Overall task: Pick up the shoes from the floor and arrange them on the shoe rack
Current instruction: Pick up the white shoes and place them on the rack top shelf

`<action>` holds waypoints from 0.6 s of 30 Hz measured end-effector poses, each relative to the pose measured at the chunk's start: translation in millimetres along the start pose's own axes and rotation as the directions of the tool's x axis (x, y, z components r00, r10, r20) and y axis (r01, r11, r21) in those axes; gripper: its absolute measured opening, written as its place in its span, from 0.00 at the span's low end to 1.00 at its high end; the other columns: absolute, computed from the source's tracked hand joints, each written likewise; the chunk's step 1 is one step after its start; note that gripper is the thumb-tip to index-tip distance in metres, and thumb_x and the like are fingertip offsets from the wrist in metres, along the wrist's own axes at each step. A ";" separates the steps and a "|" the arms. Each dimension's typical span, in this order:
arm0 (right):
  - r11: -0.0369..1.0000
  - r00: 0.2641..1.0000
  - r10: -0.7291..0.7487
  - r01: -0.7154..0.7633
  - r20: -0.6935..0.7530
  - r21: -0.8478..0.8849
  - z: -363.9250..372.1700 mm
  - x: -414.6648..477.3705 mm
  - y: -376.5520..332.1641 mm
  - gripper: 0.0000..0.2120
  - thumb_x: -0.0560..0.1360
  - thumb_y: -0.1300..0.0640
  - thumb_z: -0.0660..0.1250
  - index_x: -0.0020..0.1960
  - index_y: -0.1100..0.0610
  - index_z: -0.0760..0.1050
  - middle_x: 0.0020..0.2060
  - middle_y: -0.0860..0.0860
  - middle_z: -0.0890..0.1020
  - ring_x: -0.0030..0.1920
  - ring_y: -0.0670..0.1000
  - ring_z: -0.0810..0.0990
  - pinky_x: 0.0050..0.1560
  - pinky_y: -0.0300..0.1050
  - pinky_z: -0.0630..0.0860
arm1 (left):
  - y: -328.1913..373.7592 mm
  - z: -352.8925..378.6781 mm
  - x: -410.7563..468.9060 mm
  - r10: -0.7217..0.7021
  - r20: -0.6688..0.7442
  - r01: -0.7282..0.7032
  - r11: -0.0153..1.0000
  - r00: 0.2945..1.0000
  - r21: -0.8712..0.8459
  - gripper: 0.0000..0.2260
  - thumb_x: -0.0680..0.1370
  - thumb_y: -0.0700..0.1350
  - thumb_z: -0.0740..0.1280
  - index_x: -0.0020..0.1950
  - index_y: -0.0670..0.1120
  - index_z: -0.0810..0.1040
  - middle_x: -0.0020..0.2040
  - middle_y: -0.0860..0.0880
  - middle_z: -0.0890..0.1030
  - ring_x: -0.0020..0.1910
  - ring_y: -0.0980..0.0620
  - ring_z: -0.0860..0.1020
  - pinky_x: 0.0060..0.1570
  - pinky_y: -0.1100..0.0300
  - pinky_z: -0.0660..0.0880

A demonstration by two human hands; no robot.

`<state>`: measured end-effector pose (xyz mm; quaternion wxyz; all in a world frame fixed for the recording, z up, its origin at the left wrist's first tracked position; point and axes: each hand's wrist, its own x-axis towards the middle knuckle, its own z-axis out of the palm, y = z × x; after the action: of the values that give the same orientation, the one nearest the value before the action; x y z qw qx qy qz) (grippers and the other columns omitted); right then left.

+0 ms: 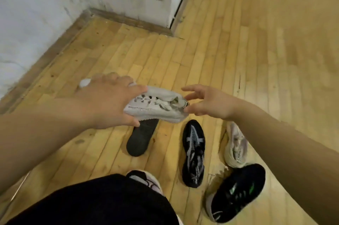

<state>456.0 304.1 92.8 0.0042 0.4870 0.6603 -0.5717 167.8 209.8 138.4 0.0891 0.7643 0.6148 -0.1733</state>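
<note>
The left hand (108,100) is gripping a pale grey knit sneaker (156,107) by its front end, fingers wrapped over the top and thumb pressing underneath, and is holding it in the air above the wooden floor (256,50) with its laces facing the camera and its heel pointing to the right. The right hand (211,103) is reaching in from the other side with fingers spread and curled, its fingertips (189,110) sitting right at the sneaker's heel; whether they are actually touching it cannot be told, and the hand is not closing around anything. Directly under the lifted sneaker a dark grey shoe (140,138) is lying sole up on the floor. Just to its right a black shoe with white markings (193,153) is lying with its toe pointing away, and beside that a second pale grey sneaker (235,146) is resting, partly hidden by the right forearm. Nearer the camera a black shoe with green accents (236,191) is lying at an angle. A white and black shoe (145,179) is peeking out from beyond the person's dark clothing (95,202) at the bottom. White walls (55,5) are meeting in a corner at the upper left.
</note>
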 end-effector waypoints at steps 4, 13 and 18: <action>0.993 0.997 0.072 -0.068 -0.038 0.092 -25.5 -46.3 48.0 0.39 0.70 0.54 0.81 0.76 0.45 0.68 0.66 0.46 0.79 0.63 0.50 0.81 0.62 0.53 0.81 | 58.5 -35.4 25.3 0.140 -0.033 -0.135 0.984 0.990 0.117 0.43 0.70 0.79 0.60 0.80 0.65 0.50 0.74 0.53 0.68 0.70 0.46 0.67 0.69 0.46 0.65; 0.996 0.997 -0.045 0.050 -0.070 0.079 -2.2 -81.6 21.4 0.39 0.67 0.46 0.81 0.75 0.41 0.70 0.67 0.41 0.79 0.70 0.46 0.75 0.73 0.55 0.70 | 45.4 -50.8 -48.6 0.056 -0.070 -0.058 0.998 0.996 -0.026 0.45 0.65 0.82 0.55 0.79 0.68 0.53 0.72 0.59 0.66 0.70 0.52 0.65 0.70 0.51 0.64; 0.927 0.925 -0.361 0.342 0.117 0.156 67.4 -64.7 -124.2 0.30 0.73 0.56 0.79 0.70 0.38 0.73 0.66 0.44 0.75 0.63 0.48 0.81 0.65 0.55 0.80 | -25.2 -44.9 -215.6 -0.318 -0.222 0.228 0.907 0.922 -0.355 0.41 0.62 0.84 0.61 0.74 0.74 0.62 0.65 0.67 0.70 0.64 0.55 0.72 0.66 0.51 0.70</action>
<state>372.4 227.6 199.1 -0.0833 0.3173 0.6955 -0.6392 110.7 35.4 262.6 0.1011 0.6613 0.7428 0.0262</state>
